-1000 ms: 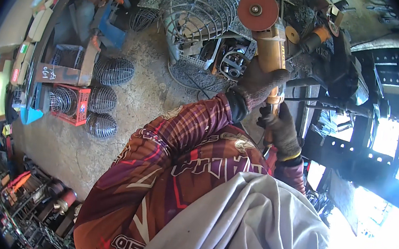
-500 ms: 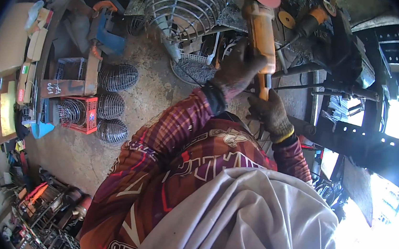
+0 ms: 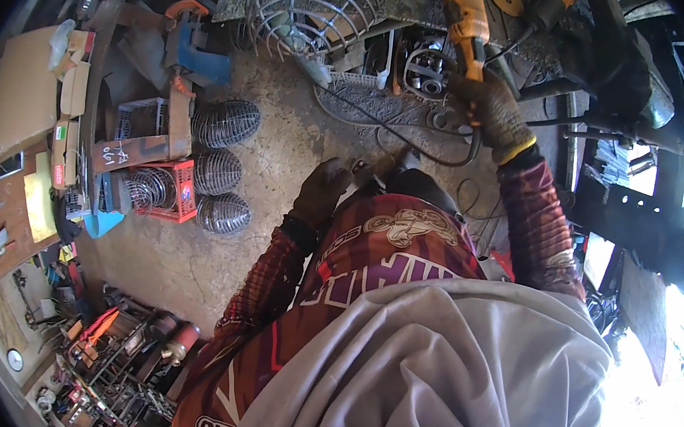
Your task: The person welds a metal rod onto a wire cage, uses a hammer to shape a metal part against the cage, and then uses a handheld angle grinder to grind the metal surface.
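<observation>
My right hand [image 3: 495, 117], in a dark work glove with a yellow cuff edge, is closed around the rear handle of an orange angle grinder [image 3: 466, 15]. The grinder points away from me, and its front end lies beyond the top edge of the view. A dark power cord loops down below my right hand. My left hand [image 3: 322, 191], in a dark glove, is off the grinder and beside my waist. Its fingers look loosely curled, and nothing shows in them.
A round wire cage guard [image 3: 317, 5] lies on the bench ahead, with a second orange power tool [image 3: 553, 5] and a tan disc [image 3: 506, 0] at right. Several wire guards [image 3: 225, 124] and a red crate [image 3: 186, 190] stand on the floor at left. The cord trails across the floor.
My left hand has let go of the grinder and dropped back toward my waist. My right hand has moved forward with the grinder, whose disc has left the view at the top.
</observation>
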